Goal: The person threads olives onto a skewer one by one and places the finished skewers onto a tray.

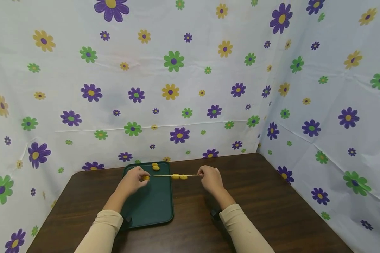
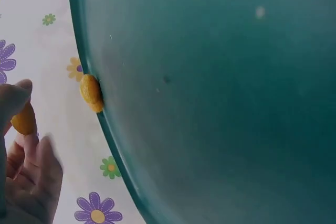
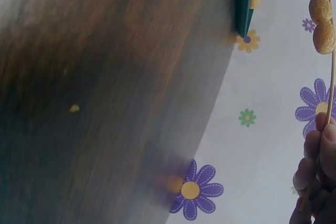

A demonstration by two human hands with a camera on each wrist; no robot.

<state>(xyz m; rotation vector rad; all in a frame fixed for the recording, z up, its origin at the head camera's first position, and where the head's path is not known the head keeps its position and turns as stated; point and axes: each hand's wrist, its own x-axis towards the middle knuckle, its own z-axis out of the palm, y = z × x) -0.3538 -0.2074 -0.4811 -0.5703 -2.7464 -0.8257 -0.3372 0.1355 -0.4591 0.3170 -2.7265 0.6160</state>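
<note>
My left hand [image 1: 133,181] pinches a small yellow oval piece [image 2: 23,120], which looks like a small fruit, between thumb and fingers above the green tray. In my right hand [image 1: 211,179] is the end of a thin wooden skewer [image 1: 193,175], held level and pointing left. Two more yellow oval pieces [image 3: 324,38] are threaded on it, one against the other, near its middle. The skewer's free tip is close to the piece in the left hand. Two loose yellow pieces [image 1: 155,167] lie together at the tray's far edge.
The dark green tray [image 1: 149,207] lies on the left half of a dark wooden table [image 1: 272,207]. A flower-print sheet [image 1: 190,88] hangs behind the table and along its right side. A small yellow crumb [image 3: 74,108] shows on the tabletop in the right wrist view.
</note>
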